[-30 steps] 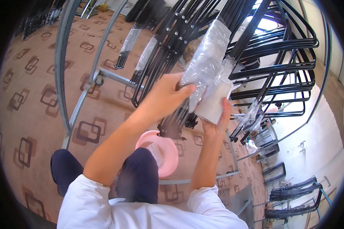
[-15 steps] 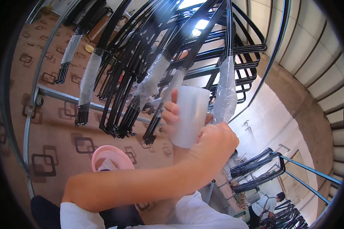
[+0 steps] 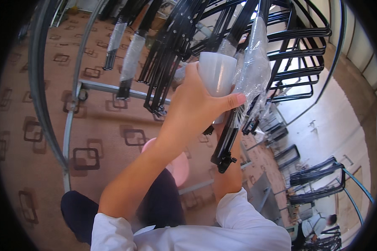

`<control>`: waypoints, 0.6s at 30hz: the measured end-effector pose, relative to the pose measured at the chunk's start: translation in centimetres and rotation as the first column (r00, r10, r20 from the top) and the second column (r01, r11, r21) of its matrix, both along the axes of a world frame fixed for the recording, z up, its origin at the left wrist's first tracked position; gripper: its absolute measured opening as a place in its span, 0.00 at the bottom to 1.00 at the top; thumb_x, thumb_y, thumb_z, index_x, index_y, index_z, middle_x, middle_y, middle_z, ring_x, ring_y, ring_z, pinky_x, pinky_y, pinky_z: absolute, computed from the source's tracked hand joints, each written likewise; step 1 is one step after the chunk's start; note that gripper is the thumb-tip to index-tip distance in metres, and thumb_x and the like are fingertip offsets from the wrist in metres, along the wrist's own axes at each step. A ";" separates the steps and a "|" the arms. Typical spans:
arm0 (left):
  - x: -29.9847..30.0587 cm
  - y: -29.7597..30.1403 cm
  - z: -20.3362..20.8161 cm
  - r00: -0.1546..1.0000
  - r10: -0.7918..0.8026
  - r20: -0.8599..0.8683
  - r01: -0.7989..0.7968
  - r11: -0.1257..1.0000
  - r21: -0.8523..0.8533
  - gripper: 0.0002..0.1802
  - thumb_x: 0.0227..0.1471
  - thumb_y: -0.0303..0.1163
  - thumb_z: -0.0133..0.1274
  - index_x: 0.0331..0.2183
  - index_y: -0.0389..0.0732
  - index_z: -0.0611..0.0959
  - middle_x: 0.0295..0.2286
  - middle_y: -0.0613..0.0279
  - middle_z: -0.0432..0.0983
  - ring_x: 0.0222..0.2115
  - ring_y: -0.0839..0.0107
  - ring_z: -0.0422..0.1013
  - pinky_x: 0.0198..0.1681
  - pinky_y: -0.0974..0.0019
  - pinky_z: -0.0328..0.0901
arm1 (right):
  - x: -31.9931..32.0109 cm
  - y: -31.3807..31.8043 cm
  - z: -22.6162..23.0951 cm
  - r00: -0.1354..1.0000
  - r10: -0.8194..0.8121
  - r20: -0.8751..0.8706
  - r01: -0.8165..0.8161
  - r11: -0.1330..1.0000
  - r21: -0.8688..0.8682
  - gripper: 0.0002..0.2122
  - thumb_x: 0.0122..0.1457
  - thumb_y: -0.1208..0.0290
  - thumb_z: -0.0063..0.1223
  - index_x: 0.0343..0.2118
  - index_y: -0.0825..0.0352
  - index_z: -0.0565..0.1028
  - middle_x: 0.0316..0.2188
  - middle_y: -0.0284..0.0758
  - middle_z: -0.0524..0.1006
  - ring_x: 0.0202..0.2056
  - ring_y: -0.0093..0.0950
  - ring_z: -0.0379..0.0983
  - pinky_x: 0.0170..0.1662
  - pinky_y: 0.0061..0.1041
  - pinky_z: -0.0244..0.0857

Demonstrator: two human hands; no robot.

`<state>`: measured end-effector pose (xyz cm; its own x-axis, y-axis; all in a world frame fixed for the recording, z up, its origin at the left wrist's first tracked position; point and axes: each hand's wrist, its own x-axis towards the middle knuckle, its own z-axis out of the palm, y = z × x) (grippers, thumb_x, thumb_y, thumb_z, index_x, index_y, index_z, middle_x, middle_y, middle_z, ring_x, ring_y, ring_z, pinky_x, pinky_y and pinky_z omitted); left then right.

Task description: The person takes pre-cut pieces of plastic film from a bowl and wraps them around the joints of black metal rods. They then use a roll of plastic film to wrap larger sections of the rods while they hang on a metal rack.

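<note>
A roll of clear stretch film is tilted beside a bundle of black metal tubes. My left hand grips it from the near left side, thumb lying across toward the bundle. Clear film is wrapped round the middle of this bundle, with creased loose film on its right. The bundle's bare lower end hangs below the film, ending in small black fittings. My right forearm rises behind that lower end; the right hand's fingers are hidden by the roll and tubes.
Other black tube bundles hang at the left, some with a film-wrapped band. A grey metal rack frame stands round them. Below my left arm is a pink plastic container. Another person is at lower right near more black frames.
My left hand has gone from the roll's right side to its left, uncrossing my arms. My right hand has passed behind the bundle. The view has shifted, too.
</note>
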<state>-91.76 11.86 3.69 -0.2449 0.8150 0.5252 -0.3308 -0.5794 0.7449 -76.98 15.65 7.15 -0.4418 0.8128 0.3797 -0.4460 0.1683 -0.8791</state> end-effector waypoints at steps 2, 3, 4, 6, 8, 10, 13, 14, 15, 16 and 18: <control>0.0 -0.8 0.5 0.991 0.107 -0.079 -0.107 0.994 0.004 0.42 0.29 0.41 0.62 0.43 0.30 0.60 0.34 0.46 0.68 0.35 0.59 0.68 0.38 0.65 0.62 | -0.4 -0.1 1.3 1.000 0.001 0.001 -0.001 1.000 0.023 0.35 0.48 0.48 0.47 0.51 0.72 0.53 0.45 0.45 0.62 0.42 0.33 0.62 0.43 0.33 0.62; 0.0 -1.0 0.8 0.981 0.156 -0.116 -0.156 0.988 0.011 0.42 0.29 0.42 0.61 0.43 0.30 0.59 0.34 0.42 0.68 0.35 0.54 0.68 0.39 0.62 0.62 | -0.8 0.2 1.9 1.000 0.020 0.001 -0.020 0.999 0.032 0.35 0.48 0.48 0.46 0.51 0.73 0.53 0.45 0.45 0.62 0.42 0.34 0.63 0.43 0.33 0.62; 0.1 -0.3 0.8 0.975 0.162 -0.151 -0.164 0.986 0.002 0.40 0.29 0.40 0.60 0.42 0.30 0.61 0.34 0.44 0.69 0.36 0.56 0.68 0.39 0.63 0.62 | -1.5 0.8 2.8 0.999 0.046 0.004 -0.047 0.998 0.045 0.35 0.49 0.48 0.46 0.51 0.73 0.54 0.45 0.45 0.63 0.43 0.34 0.63 0.43 0.33 0.62; -1.0 -0.1 0.4 0.965 0.208 -0.161 -0.209 0.978 0.011 0.39 0.29 0.40 0.60 0.42 0.31 0.63 0.34 0.45 0.69 0.36 0.57 0.68 0.39 0.64 0.62 | -3.9 2.1 4.1 0.989 0.148 0.013 -0.149 0.988 0.041 0.35 0.49 0.47 0.44 0.50 0.74 0.54 0.45 0.46 0.63 0.44 0.34 0.63 0.44 0.32 0.62; -0.4 -0.4 1.0 0.985 0.130 -0.111 -0.126 0.991 0.045 0.36 0.28 0.38 0.61 0.40 0.31 0.66 0.33 0.49 0.69 0.35 0.62 0.68 0.38 0.66 0.62 | -3.7 2.8 6.8 0.964 0.255 0.074 -0.260 0.964 0.059 0.31 0.52 0.47 0.39 0.46 0.75 0.59 0.42 0.48 0.67 0.42 0.36 0.65 0.45 0.31 0.61; -0.9 -0.3 0.8 0.994 0.082 -0.070 -0.081 0.996 0.023 0.35 0.29 0.36 0.61 0.40 0.31 0.65 0.32 0.52 0.69 0.34 0.66 0.68 0.37 0.68 0.62 | -4.9 2.8 8.8 0.975 0.209 0.079 -0.212 0.976 0.039 0.30 0.53 0.48 0.37 0.43 0.77 0.63 0.40 0.49 0.68 0.39 0.35 0.68 0.44 0.27 0.63; -1.1 -0.8 1.2 0.997 0.038 -0.074 -0.037 0.999 0.016 0.32 0.30 0.31 0.61 0.38 0.30 0.65 0.30 0.57 0.69 0.31 0.73 0.67 0.34 0.72 0.62 | -5.1 4.5 11.1 0.977 0.136 0.164 -0.160 0.977 0.144 0.21 0.55 0.61 0.42 0.42 0.78 0.64 0.36 0.45 0.71 0.32 0.29 0.72 0.35 0.20 0.68; -1.4 -1.0 1.3 0.995 0.037 -0.089 -0.037 0.999 -0.002 0.31 0.30 0.30 0.60 0.38 0.30 0.65 0.30 0.57 0.68 0.31 0.73 0.66 0.34 0.72 0.63 | -5.1 4.9 11.3 0.972 0.105 0.209 -0.144 0.972 0.183 0.20 0.54 0.63 0.43 0.41 0.78 0.64 0.34 0.45 0.72 0.30 0.28 0.72 0.33 0.19 0.68; -1.5 -1.1 1.5 0.994 0.035 -0.105 -0.037 0.999 -0.021 0.30 0.30 0.30 0.60 0.38 0.30 0.65 0.30 0.57 0.68 0.30 0.74 0.66 0.33 0.72 0.63 | -5.0 5.2 11.4 0.966 0.068 0.251 -0.126 0.967 0.223 0.18 0.54 0.65 0.44 0.40 0.78 0.65 0.32 0.44 0.73 0.28 0.28 0.72 0.32 0.18 0.68; -1.4 -1.3 1.5 0.994 0.048 -0.101 -0.051 0.998 -0.026 0.30 0.30 0.30 0.60 0.37 0.30 0.65 0.29 0.57 0.68 0.29 0.75 0.66 0.32 0.73 0.63 | -5.1 5.2 11.4 0.955 0.033 0.293 -0.112 0.960 0.256 0.17 0.53 0.68 0.45 0.39 0.78 0.66 0.30 0.44 0.74 0.27 0.27 0.72 0.30 0.18 0.68; -1.3 -1.3 1.8 0.988 0.095 -0.119 -0.096 0.995 -0.009 0.29 0.31 0.30 0.60 0.37 0.31 0.65 0.29 0.57 0.68 0.29 0.75 0.66 0.32 0.73 0.63 | -5.3 5.3 11.4 0.964 -0.108 0.243 0.011 0.928 0.371 0.14 0.52 0.70 0.46 0.37 0.78 0.67 0.28 0.43 0.74 0.25 0.27 0.72 0.29 0.18 0.68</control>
<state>-93.03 10.60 5.49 -0.2587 0.7989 0.5430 -0.1833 -0.5925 0.7844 -82.30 20.98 18.53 -0.5181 0.6676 0.5347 -0.1944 0.5169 -0.8337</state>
